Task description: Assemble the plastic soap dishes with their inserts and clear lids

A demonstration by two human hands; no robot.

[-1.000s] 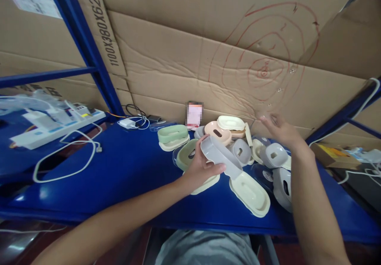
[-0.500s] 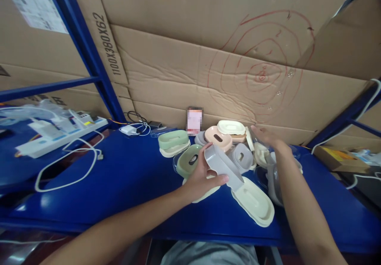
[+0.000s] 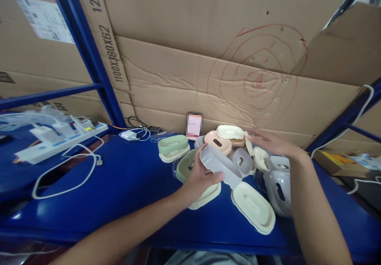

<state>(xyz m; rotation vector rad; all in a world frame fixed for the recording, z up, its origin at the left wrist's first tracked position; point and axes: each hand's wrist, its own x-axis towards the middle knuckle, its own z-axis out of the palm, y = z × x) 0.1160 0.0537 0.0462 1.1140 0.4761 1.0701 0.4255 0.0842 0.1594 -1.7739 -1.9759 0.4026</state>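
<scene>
My left hand (image 3: 200, 177) grips a grey oval plastic tray (image 3: 222, 166), held tilted above the blue shelf (image 3: 125, 185). My right hand (image 3: 269, 144) reaches over a pile of oval soap-dish parts, fingers spread, touching the white piece (image 3: 260, 158) near a cream lid (image 3: 230, 132) stacked on a pink dish (image 3: 218, 140). A cream tray (image 3: 253, 207) lies flat in front. A green dish (image 3: 173, 145) sits left of the pile, and another green one (image 3: 187, 166) lies under my left hand. Grey dishes (image 3: 278, 185) lie beside my right forearm.
A white power strip (image 3: 59, 140) and a looping white cable (image 3: 68, 169) lie on the left of the shelf. A charger with cords (image 3: 131, 134) sits by the blue upright post (image 3: 89, 54). Cardboard sheets (image 3: 208, 58) back the shelf. A small box (image 3: 339, 164) sits at right.
My right hand moved down and left from the cardboard wall onto the pile of dishes. My left hand kept hold of the grey tray, shifting only slightly.
</scene>
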